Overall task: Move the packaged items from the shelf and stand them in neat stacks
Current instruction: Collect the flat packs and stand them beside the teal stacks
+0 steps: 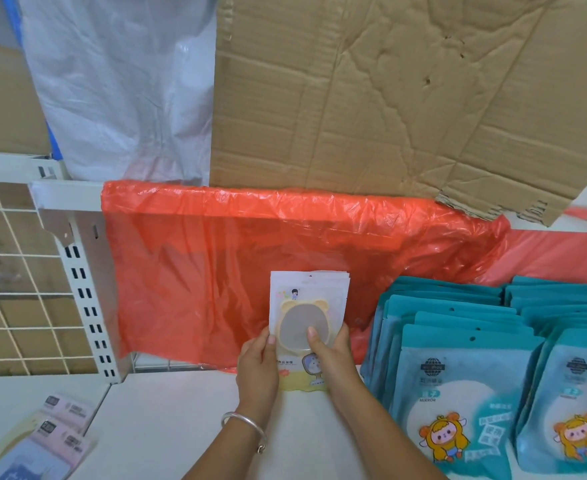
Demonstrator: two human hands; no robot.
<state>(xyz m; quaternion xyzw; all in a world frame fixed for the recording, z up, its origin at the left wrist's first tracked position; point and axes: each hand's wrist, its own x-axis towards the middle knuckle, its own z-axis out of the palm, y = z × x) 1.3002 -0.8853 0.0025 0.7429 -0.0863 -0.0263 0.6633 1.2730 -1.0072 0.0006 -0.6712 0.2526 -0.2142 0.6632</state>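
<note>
A stack of white-and-yellow mirror packets stands upright on the white shelf, leaning toward the red plastic sheet behind it. My left hand, with a silver bangle on the wrist, grips the stack's left edge. My right hand holds its right edge, thumb pressed on the round mirror window. To the right, two rows of teal mirror packets stand in leaning stacks.
A red plastic sheet covers the shelf's back. Creased cardboard and a white woven sack sit on the upper shelf. A slotted upright and wire grid are at left. Pink and blue packets lie at the lower left.
</note>
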